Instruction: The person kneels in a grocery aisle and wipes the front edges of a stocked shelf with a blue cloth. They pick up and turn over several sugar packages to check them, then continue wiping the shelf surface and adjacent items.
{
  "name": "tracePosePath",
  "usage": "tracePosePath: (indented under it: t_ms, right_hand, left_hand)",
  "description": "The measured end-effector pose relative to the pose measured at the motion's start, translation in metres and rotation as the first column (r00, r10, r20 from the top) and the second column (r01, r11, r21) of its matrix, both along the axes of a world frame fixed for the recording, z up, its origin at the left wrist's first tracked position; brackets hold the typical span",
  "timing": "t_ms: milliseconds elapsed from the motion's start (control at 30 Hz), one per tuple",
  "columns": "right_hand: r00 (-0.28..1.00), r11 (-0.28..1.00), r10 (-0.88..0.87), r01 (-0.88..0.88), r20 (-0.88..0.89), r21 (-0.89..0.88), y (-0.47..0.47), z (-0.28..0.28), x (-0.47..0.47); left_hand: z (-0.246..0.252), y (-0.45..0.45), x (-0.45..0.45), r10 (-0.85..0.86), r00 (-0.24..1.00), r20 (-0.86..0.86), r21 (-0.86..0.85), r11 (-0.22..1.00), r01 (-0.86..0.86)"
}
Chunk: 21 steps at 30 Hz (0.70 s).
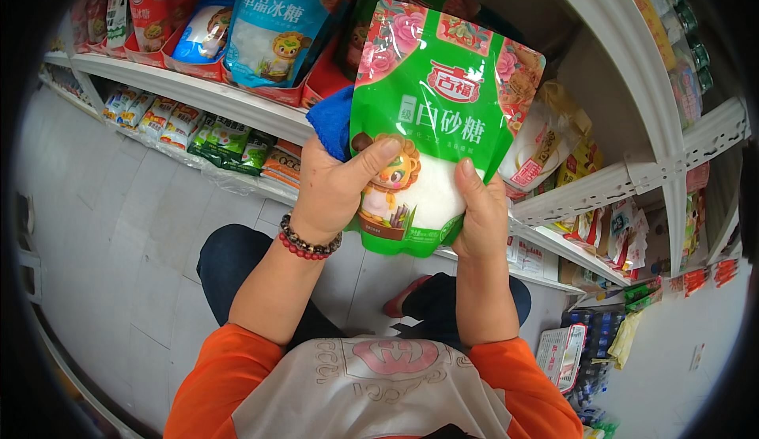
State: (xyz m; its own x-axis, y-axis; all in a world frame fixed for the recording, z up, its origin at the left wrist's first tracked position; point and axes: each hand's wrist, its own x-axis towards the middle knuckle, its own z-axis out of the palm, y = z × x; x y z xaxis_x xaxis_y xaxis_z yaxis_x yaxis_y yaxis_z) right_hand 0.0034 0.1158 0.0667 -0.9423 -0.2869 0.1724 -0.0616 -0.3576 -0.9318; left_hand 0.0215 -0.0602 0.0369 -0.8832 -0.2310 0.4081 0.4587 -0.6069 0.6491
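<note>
A green stand-up bag of white sugar (pixel 436 136), with a clear lower window and a cartoon lion, is held up between both hands in front of the shelf. My left hand (pixel 335 187) grips its left side, the thumb lying across the lion picture; a blue cloth (pixel 332 120) sticks out between that hand and the bag. Beaded bracelets circle the left wrist. On the right side, my right hand (pixel 481 210) holds the lower edge with its thumb on the front. Most fingers of both hands are hidden behind the bag.
Blue rock-sugar bags (pixel 278 24) and red bags (pixel 151 12) stand in red trays on the white metal shelf (pixel 249 98). Smaller packets (pixel 222 136) fill the lower shelf. A perforated shelf upright (pixel 593 193) is at the right, with jars (pixel 670 6) beyond. Packed bottles (pixel 599 344) stand lower right.
</note>
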Motion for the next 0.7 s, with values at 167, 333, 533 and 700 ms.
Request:
tracePosePath:
  t_ms: [167,333,533,700]
  right_hand:
    - [0.997,0.994,-0.053,0.058,-0.052,0.098,0.004,-0.002,0.000]
    - [0.992,0.997,-0.065,0.069,-0.104,0.035,0.007,-0.002,-0.004]
    - [0.998,0.982,-0.063,0.058,-0.022,-0.182,0.003,-0.002,-0.006]
    - [0.989,0.970,-0.148,0.139,-0.029,-0.199,-0.003,-0.003,-0.006]
  left_hand:
    - [0.001,-0.004,-0.003,0.029,0.999,0.013,-0.067,0.997,-0.028]
    - [-0.002,-0.004,-0.003,-0.009,1.000,0.021,-0.032,0.999,0.009]
    - [-0.008,-0.004,-0.010,0.032,0.999,-0.010,-0.102,0.994,-0.033]
    - [-0.013,-0.007,-0.016,0.595,0.768,-0.238,-0.490,0.609,-0.624]
